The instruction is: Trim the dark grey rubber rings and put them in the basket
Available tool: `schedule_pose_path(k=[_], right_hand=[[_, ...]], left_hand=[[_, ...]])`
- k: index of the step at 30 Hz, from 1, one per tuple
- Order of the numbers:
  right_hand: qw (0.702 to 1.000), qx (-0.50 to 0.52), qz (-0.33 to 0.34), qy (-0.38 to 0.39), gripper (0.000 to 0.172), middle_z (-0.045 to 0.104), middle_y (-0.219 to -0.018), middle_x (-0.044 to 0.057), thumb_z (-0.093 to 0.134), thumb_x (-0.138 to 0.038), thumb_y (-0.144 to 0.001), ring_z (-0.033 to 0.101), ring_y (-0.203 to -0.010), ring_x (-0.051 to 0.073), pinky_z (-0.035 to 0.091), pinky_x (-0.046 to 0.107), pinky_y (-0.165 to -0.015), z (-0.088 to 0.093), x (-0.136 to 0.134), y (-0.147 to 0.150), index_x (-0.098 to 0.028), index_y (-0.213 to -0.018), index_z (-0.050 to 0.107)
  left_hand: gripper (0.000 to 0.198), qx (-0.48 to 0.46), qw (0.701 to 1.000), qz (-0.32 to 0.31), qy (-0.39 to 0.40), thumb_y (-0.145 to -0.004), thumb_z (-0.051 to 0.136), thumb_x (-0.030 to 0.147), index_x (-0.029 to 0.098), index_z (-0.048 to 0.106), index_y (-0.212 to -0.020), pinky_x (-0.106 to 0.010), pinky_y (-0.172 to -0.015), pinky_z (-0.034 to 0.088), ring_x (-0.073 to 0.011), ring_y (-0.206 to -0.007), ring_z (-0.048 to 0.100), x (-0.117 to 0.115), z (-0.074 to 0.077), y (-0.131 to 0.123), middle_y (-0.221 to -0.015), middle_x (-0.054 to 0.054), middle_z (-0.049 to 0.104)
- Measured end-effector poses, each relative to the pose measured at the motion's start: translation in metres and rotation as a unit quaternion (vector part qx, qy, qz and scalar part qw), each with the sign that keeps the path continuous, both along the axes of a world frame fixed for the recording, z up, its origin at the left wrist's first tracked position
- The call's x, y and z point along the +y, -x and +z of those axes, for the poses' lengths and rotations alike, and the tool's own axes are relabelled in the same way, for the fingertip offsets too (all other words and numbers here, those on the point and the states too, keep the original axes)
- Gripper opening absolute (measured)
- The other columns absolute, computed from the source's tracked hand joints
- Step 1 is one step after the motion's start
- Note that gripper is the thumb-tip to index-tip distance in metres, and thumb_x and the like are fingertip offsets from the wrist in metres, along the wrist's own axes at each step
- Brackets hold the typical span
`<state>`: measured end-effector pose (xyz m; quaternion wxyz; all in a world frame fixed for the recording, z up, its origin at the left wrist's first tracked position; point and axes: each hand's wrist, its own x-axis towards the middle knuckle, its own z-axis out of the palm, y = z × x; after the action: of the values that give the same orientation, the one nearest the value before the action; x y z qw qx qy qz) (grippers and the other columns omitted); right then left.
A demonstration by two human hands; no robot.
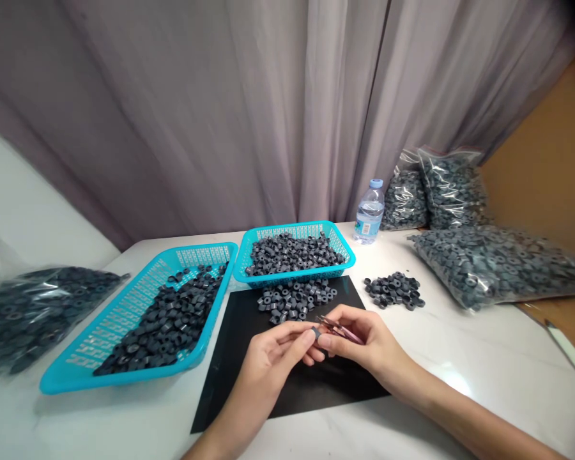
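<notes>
My left hand [283, 352] is closed, pinching a small dark grey plastic ring [315, 333] between thumb and fingertips. From the other side, my right hand [361, 335] meets it, its thumb tip touching the ring. Tucked in the right fingers is a pair of slim pink tweezers [347, 333], with thin tips pointing left; its far end is hidden in the palm. Both hands are above a black mat [294, 390]. Just beyond them, a pile of grey rings [297, 299] lies on the mat's far part.
Turquoise baskets hold more rings, one at the left [138, 380] and one at the back [294, 276]. A loose ring heap [393, 291] lies right. Clear bags of rings stand at the left [43, 306] and right [503, 262]. A water bottle [369, 214] stands behind.
</notes>
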<state>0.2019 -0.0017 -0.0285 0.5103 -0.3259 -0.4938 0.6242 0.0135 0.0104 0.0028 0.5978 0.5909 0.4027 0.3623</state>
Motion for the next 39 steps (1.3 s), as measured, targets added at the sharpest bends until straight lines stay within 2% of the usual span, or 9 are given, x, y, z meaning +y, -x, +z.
schedule_pose_path(k=[4,10,15,21,26,33,39], right_hand=[[1.0,-0.006,-0.005,-0.001,0.024,0.072,-0.08,-0.001,0.083,-0.036,-0.083,0.063,-0.075,0.012,0.047,0.024,-0.073,-0.001,-0.001,0.0,-0.017,-0.087,0.068],[1.0,-0.025,-0.008,-0.004,0.026,0.072,-0.082,0.0,0.082,-0.038,-0.083,0.064,-0.077,0.013,0.048,0.023,-0.073,-0.001,-0.003,0.0,-0.018,-0.086,0.066],[0.999,-0.046,-0.024,-0.012,0.025,0.071,-0.08,-0.001,0.081,-0.038,-0.084,0.064,-0.077,0.013,0.048,0.024,-0.072,-0.003,-0.004,0.0,-0.018,-0.088,0.066],[0.998,-0.039,-0.048,-0.014,0.025,0.073,-0.092,0.0,0.081,-0.039,-0.084,0.067,-0.085,0.015,0.051,0.026,-0.079,-0.004,-0.005,-0.001,-0.022,-0.099,0.07],[0.997,-0.04,-0.069,-0.009,0.026,0.073,-0.091,0.002,0.082,-0.041,-0.082,0.064,-0.078,0.014,0.052,0.026,-0.071,0.0,-0.005,0.0,-0.021,-0.097,0.073],[0.996,-0.043,-0.075,-0.001,0.027,0.07,-0.082,0.002,0.082,-0.043,-0.083,0.055,-0.067,0.011,0.044,0.023,-0.059,0.002,-0.005,-0.003,-0.02,-0.096,0.076],[0.997,-0.05,-0.063,0.014,0.03,0.066,-0.079,0.002,0.079,-0.044,-0.085,0.05,-0.066,0.01,0.031,0.022,-0.052,-0.003,-0.004,-0.006,-0.019,-0.102,0.077]], left_hand=[[0.028,-0.011,0.999,0.016,0.042,-0.09,0.071,0.039,0.016,0.079,-0.104,-0.026,-0.082,0.051,-0.018,-0.086,0.065,-0.003,0.002,0.001,-0.089,-0.007,0.075],[0.029,-0.03,0.996,0.038,0.068,-0.087,0.075,0.038,0.016,0.076,-0.106,-0.027,-0.081,0.051,-0.0181,-0.085,0.065,-0.006,0.004,0.0,-0.086,-0.006,0.074],[0.026,-0.04,0.995,0.042,0.084,-0.085,0.077,0.038,0.015,0.074,-0.095,-0.024,-0.077,0.05,-0.0166,-0.081,0.064,-0.007,0.005,-0.001,-0.083,-0.005,0.072],[0.021,-0.103,0.984,0.039,0.139,-0.091,0.072,0.036,0.016,0.077,-0.098,-0.025,-0.086,0.051,-0.0144,-0.087,0.064,-0.007,0.003,0.0,-0.094,-0.005,0.073],[0.021,-0.112,0.981,0.028,0.153,-0.092,0.072,0.034,0.016,0.078,-0.101,-0.024,-0.086,0.052,-0.0139,-0.089,0.066,-0.008,0.003,-0.001,-0.095,-0.006,0.075],[0.02,-0.161,0.963,0.036,0.212,-0.091,0.074,0.031,0.014,0.079,-0.102,-0.024,-0.088,0.054,-0.0144,-0.094,0.068,-0.011,0.003,-0.003,-0.105,-0.009,0.077],[0.022,-0.178,0.953,0.039,0.244,-0.089,0.077,0.03,0.013,0.079,-0.101,-0.024,-0.086,0.055,-0.0144,-0.092,0.069,-0.011,0.003,-0.004,-0.106,-0.011,0.078]])
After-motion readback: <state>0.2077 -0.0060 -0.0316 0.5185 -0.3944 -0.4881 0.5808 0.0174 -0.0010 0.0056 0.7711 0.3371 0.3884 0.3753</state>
